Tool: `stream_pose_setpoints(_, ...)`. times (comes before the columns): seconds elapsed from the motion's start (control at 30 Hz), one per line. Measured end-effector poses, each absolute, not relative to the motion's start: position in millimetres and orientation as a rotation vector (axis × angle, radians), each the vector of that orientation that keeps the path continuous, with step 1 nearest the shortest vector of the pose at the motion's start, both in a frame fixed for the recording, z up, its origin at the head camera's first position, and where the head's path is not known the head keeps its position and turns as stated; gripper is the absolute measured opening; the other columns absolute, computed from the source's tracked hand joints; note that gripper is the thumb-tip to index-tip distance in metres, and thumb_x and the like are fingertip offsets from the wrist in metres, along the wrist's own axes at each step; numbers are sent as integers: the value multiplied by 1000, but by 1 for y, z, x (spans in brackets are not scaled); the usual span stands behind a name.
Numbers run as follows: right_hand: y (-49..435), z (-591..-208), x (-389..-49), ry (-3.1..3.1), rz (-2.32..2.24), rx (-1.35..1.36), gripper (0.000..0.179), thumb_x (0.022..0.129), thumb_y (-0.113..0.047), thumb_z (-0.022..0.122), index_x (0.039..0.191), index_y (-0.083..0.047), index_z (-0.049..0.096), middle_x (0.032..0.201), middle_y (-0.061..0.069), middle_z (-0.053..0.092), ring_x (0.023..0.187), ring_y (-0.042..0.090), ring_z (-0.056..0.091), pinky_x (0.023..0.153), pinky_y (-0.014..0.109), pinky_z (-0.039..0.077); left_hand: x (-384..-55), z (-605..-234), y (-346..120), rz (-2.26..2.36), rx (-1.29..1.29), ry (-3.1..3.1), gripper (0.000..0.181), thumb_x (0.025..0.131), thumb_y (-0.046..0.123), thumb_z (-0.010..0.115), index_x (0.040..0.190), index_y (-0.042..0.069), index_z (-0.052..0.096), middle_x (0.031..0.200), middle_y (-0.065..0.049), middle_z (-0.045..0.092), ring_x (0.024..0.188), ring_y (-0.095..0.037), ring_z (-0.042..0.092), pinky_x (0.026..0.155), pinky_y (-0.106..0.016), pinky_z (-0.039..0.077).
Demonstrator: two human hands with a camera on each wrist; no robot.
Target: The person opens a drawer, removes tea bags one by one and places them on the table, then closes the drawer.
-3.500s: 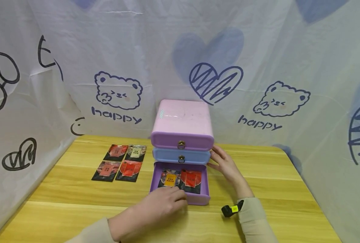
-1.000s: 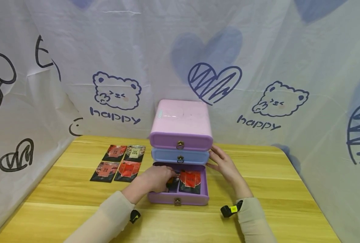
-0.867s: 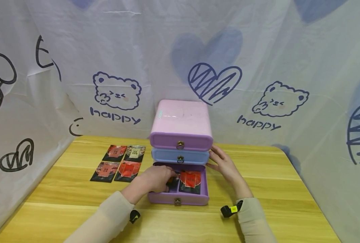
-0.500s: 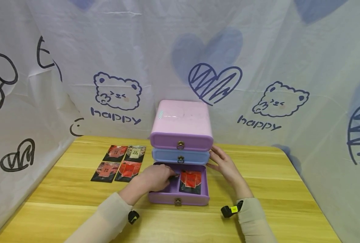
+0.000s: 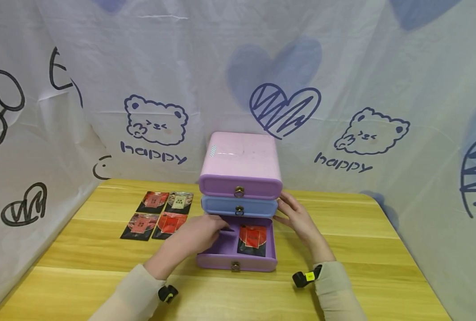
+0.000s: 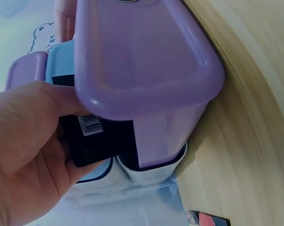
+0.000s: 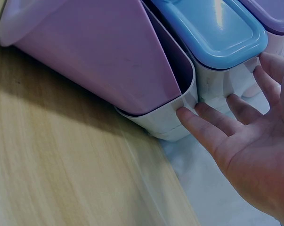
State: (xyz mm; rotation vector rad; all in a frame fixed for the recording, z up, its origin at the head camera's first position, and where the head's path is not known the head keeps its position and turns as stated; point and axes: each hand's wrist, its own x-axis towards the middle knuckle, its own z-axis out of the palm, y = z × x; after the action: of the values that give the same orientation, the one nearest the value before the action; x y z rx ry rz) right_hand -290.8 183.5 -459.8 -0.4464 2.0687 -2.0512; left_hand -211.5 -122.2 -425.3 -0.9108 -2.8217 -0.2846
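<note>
A small drawer cabinet (image 5: 242, 156) has its purple bottom drawer (image 5: 236, 263) pulled out. My left hand (image 5: 193, 236) is over the drawer's left side. It pinches a food sachet (image 6: 92, 136) between thumb and fingers, its black back with a barcode toward the left wrist camera; in the head view only its dark edge shows. Another sachet (image 5: 252, 240) with a red label lies in the drawer's right compartment. My right hand (image 5: 300, 223) rests its spread fingertips (image 7: 186, 115) against the cabinet's right side, beside the blue middle drawer (image 5: 239, 206).
Left of the cabinet, several sachets (image 5: 140, 226) lie in two rows on the wooden table (image 5: 342, 249). A printed white cloth (image 5: 229, 67) hangs behind and beside the table. The purple top drawer (image 5: 221, 186) is pushed in, as is the blue one.
My left hand moved from the drawer's front edge into its left compartment, took hold of the yellow-labelled sachet and raised it, shifting slightly left. The right hand stayed against the cabinet.
</note>
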Motion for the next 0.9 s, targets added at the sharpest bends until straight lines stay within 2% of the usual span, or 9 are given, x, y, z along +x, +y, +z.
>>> stream_pose_setpoints(0.27, 183, -459, -290, 2066, -2061, -438, 56, 112, -25, 48, 162, -6, 33, 166, 19, 32, 147, 42, 38, 110, 53, 48, -198, -416, -136, -376, -906, -2677, 25, 92, 6, 75, 116, 13, 78, 113, -1, 73, 97, -19, 73, 78, -34, 62)
stream_pose_setpoints(0.5, 183, -458, -289, 2071, -2053, -427, 56, 111, -25, 48, 162, -6, 32, 166, 19, 32, 147, 42, 38, 109, 53, 48, -189, -418, -149, -407, -907, -2466, 29, 87, 4, 79, 114, 14, 78, 112, -1, 69, 96, -17, 69, 76, -33, 59)
stream_pose_setpoints(0.67, 183, -457, -289, 2076, -2049, -435, 57, 111, -26, 49, 162, -7, 32, 166, 19, 32, 147, 42, 38, 110, 54, 47, -186, -421, -159, -416, -938, -2315, 37, 83, -1, 78, 117, 12, 78, 111, -4, 69, 99, -20, 68, 80, -36, 59)
stream_pose_setpoints(0.9, 183, -457, -288, 2086, -2028, -436, 57, 112, -27, 48, 163, -8, 31, 166, 18, 31, 148, 42, 38, 111, 53, 46, -178, -421, -175, -275, -1005, -2183, 41, 79, -3, 77, 119, 6, 77, 112, -8, 69, 96, -24, 67, 77, -38, 60)
